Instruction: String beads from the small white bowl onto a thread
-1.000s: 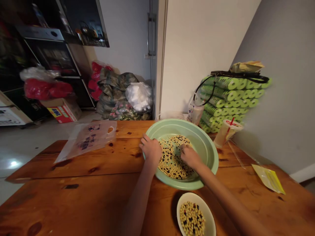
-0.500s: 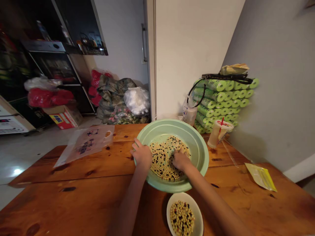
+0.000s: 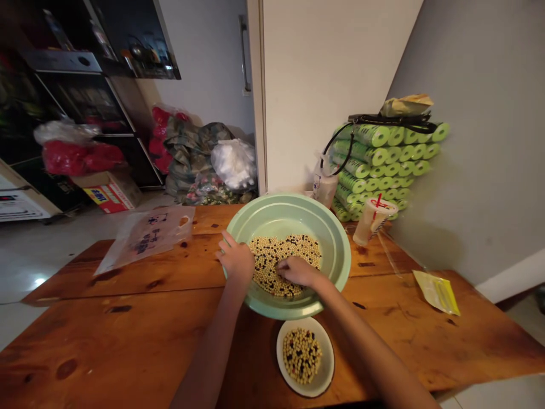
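Note:
A round pale green plastic basin (image 3: 289,213) stands on the wooden table, its floor covered with mixed yellow and black beans (image 3: 268,272). My left hand (image 3: 237,260) grips the basin's left rim, fingers over the outside and the thumb hidden. Inside the basin, my right hand (image 3: 297,270) has its fingers bent down into the beans. The fingertips are partly buried, so what they pinch is hidden. Close to me, in front of the basin, a small white bowl (image 3: 326,366) holds more yellow and dark beans (image 3: 302,355).
On the wooden table (image 3: 162,324), a printed plastic bag (image 3: 147,233) lies at left. To the right are a lidded drink cup (image 3: 372,221) with a red straw and a yellow packet (image 3: 438,292). Behind the basin stand a bagged cup (image 3: 326,187) and stacked green rolls (image 3: 378,165).
My right hand has shifted left through the beans, and its fingers show more. The beans are spread more evenly where a bare patch was. The whole view has moved slightly.

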A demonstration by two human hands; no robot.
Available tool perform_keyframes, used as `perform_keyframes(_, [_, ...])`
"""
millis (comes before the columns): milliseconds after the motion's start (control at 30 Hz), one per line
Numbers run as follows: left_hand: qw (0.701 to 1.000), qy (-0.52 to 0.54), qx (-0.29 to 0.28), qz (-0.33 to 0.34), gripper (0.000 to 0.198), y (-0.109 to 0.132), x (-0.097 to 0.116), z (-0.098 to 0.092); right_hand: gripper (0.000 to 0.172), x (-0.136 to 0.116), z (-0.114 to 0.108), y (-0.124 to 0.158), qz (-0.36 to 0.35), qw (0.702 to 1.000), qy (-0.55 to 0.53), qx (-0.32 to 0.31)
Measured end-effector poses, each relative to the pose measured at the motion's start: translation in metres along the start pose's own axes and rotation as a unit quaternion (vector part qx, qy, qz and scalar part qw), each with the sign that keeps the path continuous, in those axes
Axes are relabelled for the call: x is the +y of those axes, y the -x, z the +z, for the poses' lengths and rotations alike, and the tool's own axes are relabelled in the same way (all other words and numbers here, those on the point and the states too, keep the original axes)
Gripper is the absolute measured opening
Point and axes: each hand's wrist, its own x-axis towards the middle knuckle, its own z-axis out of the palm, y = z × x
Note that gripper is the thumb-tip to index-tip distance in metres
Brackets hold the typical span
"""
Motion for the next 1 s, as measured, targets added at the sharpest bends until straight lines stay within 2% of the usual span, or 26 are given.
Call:
perform_keyframes(167, [1.000,-0.005,0.004,0.001,0.034,0.002,0.001,-0.002,0.020,-0.004,0.002,0.000,-0.089,0.989,-0.060,-0.102])
perform_keyframes(333, [1.000,-0.011,0.005,0.001,0.035,0.003,0.002,-0.003,0.016,-0.005,0.006,-0.009,-0.102,0.979,-0.072,-0.159])
perform_keyframes(467, [1.000,-0.013,0.003,0.001,0.036,0.003,0.004,-0.005,0.018,-0.002,0.011,-0.015,-0.060,0.982,-0.058,-0.167])
perform_keyframes(600, [1.000,-0.012,-0.001,0.003,0.035,0.001,0.005,-0.006,0.020,0.000,0.012,-0.017,-0.025,0.987,-0.048,-0.148])
perform_keyframes(767, [1.000,-0.011,-0.006,-0.001,0.035,-0.002,0.006,-0.002,0.023,0.001,0.008,-0.022,-0.012,0.991,-0.040,-0.129])
perform_keyframes(1000, [1.000,-0.009,-0.012,0.001,0.035,-0.005,0.005,0.004,0.029,0.005,0.006,-0.026,-0.010,0.987,0.004,-0.161])
